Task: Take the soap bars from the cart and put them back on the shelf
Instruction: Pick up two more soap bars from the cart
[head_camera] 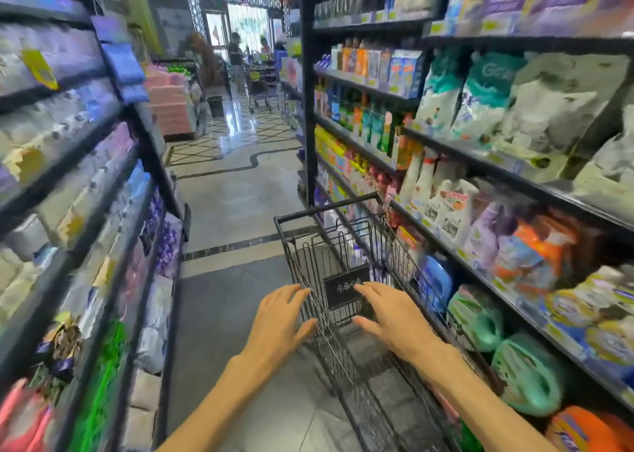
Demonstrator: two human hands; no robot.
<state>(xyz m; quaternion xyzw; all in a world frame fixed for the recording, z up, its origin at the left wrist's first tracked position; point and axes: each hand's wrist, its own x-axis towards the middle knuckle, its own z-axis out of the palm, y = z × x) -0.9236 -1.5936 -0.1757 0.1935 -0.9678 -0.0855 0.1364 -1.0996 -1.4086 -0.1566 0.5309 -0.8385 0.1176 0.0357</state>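
A black wire shopping cart (310,273) stands in the aisle close against the right-hand shelving. Both my hands hover over its near end with fingers spread and straight. My left hand (279,317) is over the cart's left rim. My right hand (391,314) is over the black seat flap (343,288) at the cart's near end. Neither hand holds anything. No soap bars show in the cart from this angle; its basket looks bare through the wires.
Black shelves (514,173) on the right carry detergent bags, spray bottles and tubs. Blurred shelves (85,183) of packaged goods line the left. The tiled aisle floor (236,190) runs ahead to stacked pink packs (169,103), another cart and people (236,58) near the entrance.
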